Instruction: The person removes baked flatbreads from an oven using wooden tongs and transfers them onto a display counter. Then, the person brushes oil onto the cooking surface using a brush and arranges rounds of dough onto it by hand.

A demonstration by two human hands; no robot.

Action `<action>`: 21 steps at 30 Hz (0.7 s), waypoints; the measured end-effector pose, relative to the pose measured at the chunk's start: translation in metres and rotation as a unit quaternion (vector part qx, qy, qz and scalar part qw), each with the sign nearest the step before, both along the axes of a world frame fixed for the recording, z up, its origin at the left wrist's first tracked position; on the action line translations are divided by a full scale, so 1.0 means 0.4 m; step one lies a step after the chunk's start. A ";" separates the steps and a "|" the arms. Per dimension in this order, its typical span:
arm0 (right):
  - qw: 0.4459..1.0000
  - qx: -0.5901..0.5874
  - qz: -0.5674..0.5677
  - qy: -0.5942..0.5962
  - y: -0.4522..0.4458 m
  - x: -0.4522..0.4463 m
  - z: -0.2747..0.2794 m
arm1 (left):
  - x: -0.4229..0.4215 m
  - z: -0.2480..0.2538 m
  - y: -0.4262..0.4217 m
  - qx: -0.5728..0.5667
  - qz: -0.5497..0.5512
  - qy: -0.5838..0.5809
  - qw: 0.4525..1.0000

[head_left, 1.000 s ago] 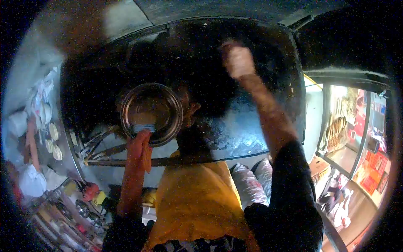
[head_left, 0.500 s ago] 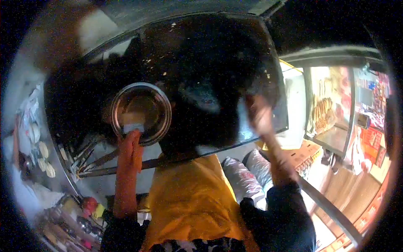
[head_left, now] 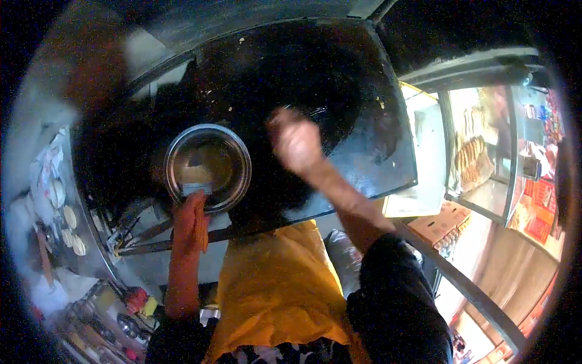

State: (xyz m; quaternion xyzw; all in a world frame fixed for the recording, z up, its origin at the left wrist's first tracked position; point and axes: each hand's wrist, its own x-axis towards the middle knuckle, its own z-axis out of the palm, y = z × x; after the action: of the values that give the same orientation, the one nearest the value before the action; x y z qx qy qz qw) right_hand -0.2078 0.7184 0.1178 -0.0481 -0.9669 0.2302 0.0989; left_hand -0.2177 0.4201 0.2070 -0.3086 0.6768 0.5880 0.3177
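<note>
A round metal bowl (head_left: 244,167) hangs at or over the left part of a dark flat griddle (head_left: 364,173). My left hand (head_left: 191,221), lit reddish, is closed at the bowl's near rim. A flat brush (head_left: 196,175) with a pale metal band leans inside the bowl, its lower end disappearing at my left fingers. My right hand (head_left: 295,142) is over the middle of the dark surface, curled and blurred by motion. What its fingers hold, if anything, is hidden.
Several pale flat rounds (head_left: 70,227) lie on the left counter, above mixed utensils (head_left: 109,315). On the right, browned food pieces (head_left: 473,161) stand in a glass case near a cardboard box (head_left: 439,223). A metal bar (head_left: 467,291) runs along the lower right.
My right hand has swept left and slightly up across the dark surface, from its right side to the middle. My left hand remains at the bowl.
</note>
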 end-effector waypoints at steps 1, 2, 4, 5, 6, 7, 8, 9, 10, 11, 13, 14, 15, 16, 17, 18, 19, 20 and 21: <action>0.999 -0.010 0.022 -0.044 -0.070 0.023 0.027 | -0.002 0.003 0.002 0.009 0.040 -0.023 0.999; 0.995 -0.020 0.045 -0.087 -0.113 0.040 0.048 | 0.001 -0.003 -0.009 0.008 0.045 -0.023 0.999; 0.995 -0.048 0.080 -0.038 0.011 0.084 -0.002 | 0.019 -0.025 -0.049 0.096 -0.001 -0.020 0.995; 0.993 -0.062 0.099 -0.014 0.072 0.106 -0.026 | 0.022 -0.031 -0.055 0.094 0.010 -0.022 0.995; 0.997 -0.047 0.068 -0.004 0.162 0.103 -0.008 | 0.021 -0.040 -0.066 0.072 0.035 -0.040 0.996; 1.000 0.029 0.006 -0.003 0.245 0.082 0.035 | 0.024 -0.049 -0.078 0.051 0.059 -0.059 0.995; 0.992 0.115 -0.051 0.001 0.303 0.056 0.093 | 0.035 -0.062 -0.097 0.052 0.068 -0.061 0.994; 0.983 0.158 -0.090 0.018 0.322 0.037 0.116 | 0.047 -0.077 -0.118 0.066 0.071 -0.066 0.993; 0.986 0.005 -0.161 0.031 0.315 0.029 0.066 | 0.050 -0.086 -0.127 0.082 0.073 -0.069 0.992; 0.994 -0.001 -0.105 0.027 0.296 0.048 0.026 | 0.051 -0.088 -0.121 0.085 0.080 -0.065 0.991; 1.000 -0.005 0.014 0.011 0.095 0.014 0.110 | 0.063 -0.081 -0.105 0.036 0.089 -0.072 0.993; 0.997 -0.003 0.073 0.003 0.037 -0.005 0.109 | 0.071 -0.094 -0.108 0.030 0.093 -0.070 0.993; 0.989 0.022 0.129 0.069 0.013 -0.038 0.046 | 0.082 -0.120 -0.114 0.063 0.097 -0.004 0.993; 0.973 0.047 0.183 0.136 0.011 -0.092 -0.023 | 0.085 -0.123 -0.113 0.076 0.099 0.029 0.992; 0.968 0.142 0.194 0.076 0.032 -0.149 -0.035 | 0.088 -0.126 -0.112 0.090 0.101 0.063 0.989; 0.961 0.186 0.199 0.045 0.084 -0.211 -0.056 | 0.088 -0.103 -0.101 0.088 0.113 0.060 0.988; 0.951 0.229 0.206 0.015 0.135 -0.274 -0.076 | 0.087 -0.073 -0.087 0.086 0.127 0.056 0.987; 0.966 0.210 0.152 0.014 0.237 -0.330 -0.108 | 0.088 -0.043 -0.073 0.085 0.140 0.051 0.985; 0.977 0.192 0.096 0.010 0.343 -0.352 -0.133 | 0.092 -0.022 -0.063 0.085 0.153 0.045 0.984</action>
State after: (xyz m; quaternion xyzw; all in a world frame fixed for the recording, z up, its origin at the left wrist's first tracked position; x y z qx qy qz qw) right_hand -0.3484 0.8557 0.0646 0.0672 -0.9922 0.0487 0.0935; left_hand -0.1808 0.3949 0.1983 -0.3537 0.5824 0.6985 0.2189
